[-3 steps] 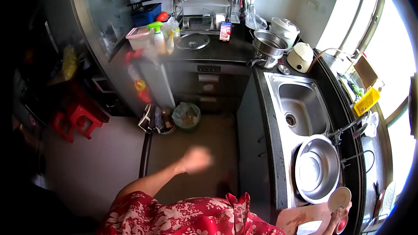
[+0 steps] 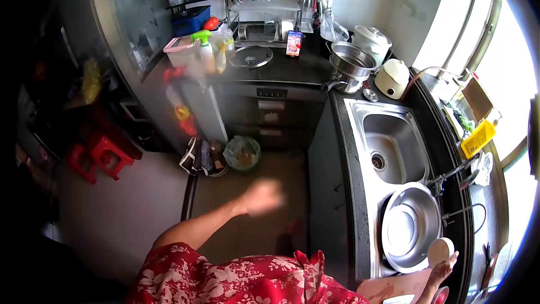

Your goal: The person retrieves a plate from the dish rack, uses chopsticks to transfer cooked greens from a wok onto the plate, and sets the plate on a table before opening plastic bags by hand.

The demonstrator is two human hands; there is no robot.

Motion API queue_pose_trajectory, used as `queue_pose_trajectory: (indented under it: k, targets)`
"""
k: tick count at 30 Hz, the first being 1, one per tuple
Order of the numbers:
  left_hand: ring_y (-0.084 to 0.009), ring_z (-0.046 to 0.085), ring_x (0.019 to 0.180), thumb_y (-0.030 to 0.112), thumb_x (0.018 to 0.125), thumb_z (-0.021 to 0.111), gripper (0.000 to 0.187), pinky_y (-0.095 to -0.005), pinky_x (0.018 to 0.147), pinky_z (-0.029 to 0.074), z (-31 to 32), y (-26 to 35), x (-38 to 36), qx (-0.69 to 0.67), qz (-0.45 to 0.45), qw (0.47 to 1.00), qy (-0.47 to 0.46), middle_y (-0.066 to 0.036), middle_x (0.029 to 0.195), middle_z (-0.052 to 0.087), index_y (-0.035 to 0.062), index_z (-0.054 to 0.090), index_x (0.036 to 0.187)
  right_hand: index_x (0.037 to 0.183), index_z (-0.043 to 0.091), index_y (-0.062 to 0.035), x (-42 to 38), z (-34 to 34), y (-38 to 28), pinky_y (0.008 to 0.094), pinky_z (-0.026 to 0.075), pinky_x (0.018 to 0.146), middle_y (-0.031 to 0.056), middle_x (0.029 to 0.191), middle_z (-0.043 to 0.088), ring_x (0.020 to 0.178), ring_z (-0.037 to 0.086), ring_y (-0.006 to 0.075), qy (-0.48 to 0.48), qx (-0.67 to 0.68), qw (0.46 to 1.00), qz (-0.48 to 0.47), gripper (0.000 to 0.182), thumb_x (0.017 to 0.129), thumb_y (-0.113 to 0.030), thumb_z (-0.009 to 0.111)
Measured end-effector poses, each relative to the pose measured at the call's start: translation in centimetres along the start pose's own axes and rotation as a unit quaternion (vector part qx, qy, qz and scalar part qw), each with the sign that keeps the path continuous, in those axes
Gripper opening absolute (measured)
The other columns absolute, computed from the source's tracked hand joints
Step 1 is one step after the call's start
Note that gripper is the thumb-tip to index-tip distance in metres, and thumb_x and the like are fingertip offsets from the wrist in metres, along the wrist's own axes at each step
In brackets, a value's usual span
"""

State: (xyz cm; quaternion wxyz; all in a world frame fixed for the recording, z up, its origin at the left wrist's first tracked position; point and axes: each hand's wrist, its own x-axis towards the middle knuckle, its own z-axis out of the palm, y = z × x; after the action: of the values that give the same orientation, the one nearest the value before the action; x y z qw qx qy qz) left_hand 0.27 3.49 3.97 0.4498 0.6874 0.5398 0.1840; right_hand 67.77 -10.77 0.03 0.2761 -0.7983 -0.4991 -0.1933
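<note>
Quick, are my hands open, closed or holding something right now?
Left hand: too blurred to tell whether open or closed.
Right hand: holding a bowl.

red stools (image 2: 106, 147) on floor (image 2: 124, 202); lid (image 2: 251, 57) on counter (image 2: 289, 72); phone (image 2: 293, 43) upright by dish rack (image 2: 267, 5)

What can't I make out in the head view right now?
All in the head view:
Left hand: blurred, so its finger pose is unclear.
Pale dish: partly covered by the right hand holding it.
Pinkish board: cut off by the bottom edge.
Phone: screen details too small to read.
</note>
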Motion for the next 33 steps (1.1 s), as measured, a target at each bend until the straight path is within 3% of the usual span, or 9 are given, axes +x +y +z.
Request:
queue_pose_trajectory:
  k: [2,4,5,6,8,12,14,24,33]
  targets:
    - [-0.0140,0.060,0.066,0.024,0.083,0.060,0.050,-0.0271,0.064,0.049,-2.2,1.7,2.8,0.029,0.019,0.999,0.012,-0.013,0.072,0.063,-0.0094,0.045,0.117,0.128,0.026,0.0048,3.3,2.4,-0.9,0.0329,0.053,0.056,0.0249,0.103,0.053,0.081,0.061,0.0338,0.110,-0.141,0.976,-0.127,0.065,0.079,-0.030,0.051]
    - [-0.0146,0.060,0.068,0.025,0.082,0.062,0.053,-0.0278,0.067,0.048,-4.3,2.7,5.5,0.044,0.029,0.999,0.013,-0.013,0.072,0.063,-0.0094,0.044,0.118,0.112,0.047,0.0050,3.3,3.4,-3.6,0.0319,0.051,0.064,0.0177,0.096,0.054,0.079,0.059,0.0276,-0.013,0.105,0.994,-0.030,0.044,0.083,-0.028,0.053]
    - [-0.0154,0.060,0.069,0.025,0.082,0.062,0.054,-0.0284,0.069,0.048,-5.2,2.5,7.0,0.072,0.054,0.995,0.030,-0.013,0.072,0.064,-0.0091,0.043,0.119,0.110,0.049,0.0026,2.7,3.4,-6.2,0.0331,0.051,0.053,0.0139,0.090,0.054,0.068,0.058,0.0242,0.026,0.283,0.955,0.081,0.047,0.079,-0.032,0.055]
    - [-0.0163,0.060,0.071,0.025,0.081,0.063,0.055,-0.0290,0.071,0.047,-6.3,2.5,8.4,0.102,0.078,0.991,0.045,-0.013,0.073,0.064,-0.0088,0.043,0.120,0.111,0.051,-0.0010,2.4,2.4,-9.5,0.0324,0.048,0.043,0.0117,0.086,0.056,0.058,0.055,0.0205,-0.072,0.400,0.890,0.205,0.046,0.074,-0.028,0.055]
    - [-0.0143,0.059,0.077,0.021,0.079,0.065,0.057,-0.0276,0.075,0.046,-9.3,2.6,12.2,0.135,0.053,0.987,0.073,-0.014,0.081,0.064,-0.0074,0.041,0.123,0.101,0.053,0.0004,2.9,4.8,-12.1,0.0306,0.044,0.038,0.0105,0.075,0.056,0.049,0.052,0.0181,-0.073,0.451,0.843,0.285,0.036,0.070,-0.020,0.051]
    - [-0.0168,0.060,0.078,0.022,0.078,0.065,0.074,-0.0285,0.070,0.048,-15.2,-1.2,20.0,-0.067,-0.045,0.992,0.101,-0.015,0.093,0.062,0.0004,0.024,0.136,0.088,0.051,0.0019,3.8,9.5,-16.9,0.0288,0.040,0.036,0.0094,0.066,0.053,0.046,0.050,0.0182,-0.163,0.588,0.669,0.424,0.027,0.067,-0.015,0.047]
    - [-0.0218,0.061,0.078,0.023,0.079,0.064,0.079,-0.0342,0.064,0.051,-18.4,0.0,22.6,-0.103,-0.144,0.978,0.109,-0.016,0.096,0.061,0.0048,0.017,0.139,0.086,0.046,0.0020,6.4,9.3,-25.2,0.0272,0.036,0.035,0.0104,0.061,0.050,0.042,0.045,0.0178,-0.141,0.599,0.635,0.466,0.026,0.066,-0.015,0.048]
    - [-0.0240,0.063,0.062,0.022,0.081,0.061,0.076,-0.0324,0.048,0.051,-28.9,-3.5,36.6,-0.161,-0.123,0.973,0.108,-0.017,0.082,0.060,0.0102,0.015,0.140,0.091,0.045,0.0051,13.3,16.2,-43.0,0.0293,0.037,0.032,0.0141,0.067,0.053,0.036,0.046,0.0215,-0.200,0.618,0.675,0.349,0.031,0.067,-0.014,0.047]
    - [-0.0210,0.061,0.056,0.019,0.082,0.058,0.068,-0.0314,0.043,0.048,-36.0,-9.1,52.2,-0.088,-0.127,0.988,-0.004,-0.015,0.075,0.059,0.0162,0.021,0.139,0.091,0.046,0.0088,15.1,21.9,-55.2,0.0270,0.036,0.030,0.0143,0.065,0.054,0.035,0.047,0.0193,-0.142,0.559,0.722,0.382,0.033,0.066,-0.012,0.047]
